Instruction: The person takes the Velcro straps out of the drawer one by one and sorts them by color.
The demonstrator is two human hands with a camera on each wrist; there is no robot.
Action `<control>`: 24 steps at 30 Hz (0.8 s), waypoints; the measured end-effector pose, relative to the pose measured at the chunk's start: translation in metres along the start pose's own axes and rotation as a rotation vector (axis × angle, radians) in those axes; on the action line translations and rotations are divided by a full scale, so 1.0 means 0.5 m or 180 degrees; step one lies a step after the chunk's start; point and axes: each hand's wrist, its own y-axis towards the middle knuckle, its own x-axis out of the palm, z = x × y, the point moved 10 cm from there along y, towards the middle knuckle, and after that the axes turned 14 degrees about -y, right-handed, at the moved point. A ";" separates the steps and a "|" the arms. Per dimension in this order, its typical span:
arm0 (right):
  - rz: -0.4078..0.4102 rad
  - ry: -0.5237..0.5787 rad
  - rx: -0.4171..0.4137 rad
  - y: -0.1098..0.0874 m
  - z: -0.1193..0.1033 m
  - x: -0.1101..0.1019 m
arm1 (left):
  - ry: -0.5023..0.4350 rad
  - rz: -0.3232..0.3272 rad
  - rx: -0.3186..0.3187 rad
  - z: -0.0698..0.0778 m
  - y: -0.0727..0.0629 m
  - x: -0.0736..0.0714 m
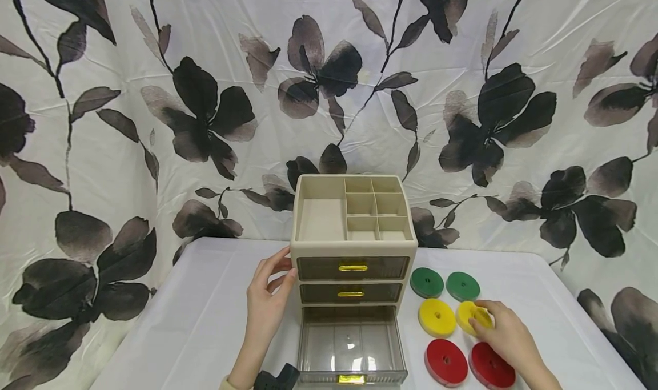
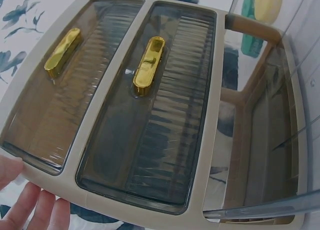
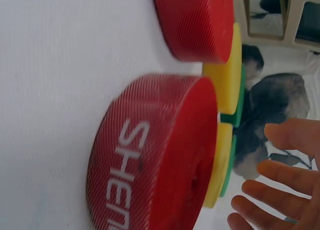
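A cream drawer organizer (image 1: pixel 354 247) stands on the white table, its bottom clear drawer (image 1: pixel 352 344) pulled out with nothing visible inside. My left hand (image 1: pixel 267 293) touches the organizer's left side, thumb near the front edge; the left wrist view shows those fingers (image 2: pixel 42 207) along the frame. On the right lie rolls of tape in pairs: green (image 1: pixel 426 282), yellow (image 1: pixel 437 317) and red (image 1: pixel 446 362). Over the right yellow roll (image 1: pixel 468 316) is my right hand (image 1: pixel 506 333); in the right wrist view its fingers (image 3: pixel 280 182) are spread and hold nothing.
Two upper smoky drawers with gold handles (image 1: pixel 352 268) are closed. On top of the organizer are several compartments (image 1: pixel 361 207). A dark object (image 1: pixel 277 378) sits at my left wrist. Floral cloth (image 1: pixel 205 116) hangs behind the white table (image 1: pixel 205 304).
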 end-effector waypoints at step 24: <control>-0.0127 0.0327 -0.0068 -0.129 -0.116 0.010 | -0.0004 0.0011 -0.0043 -0.005 0.001 0.000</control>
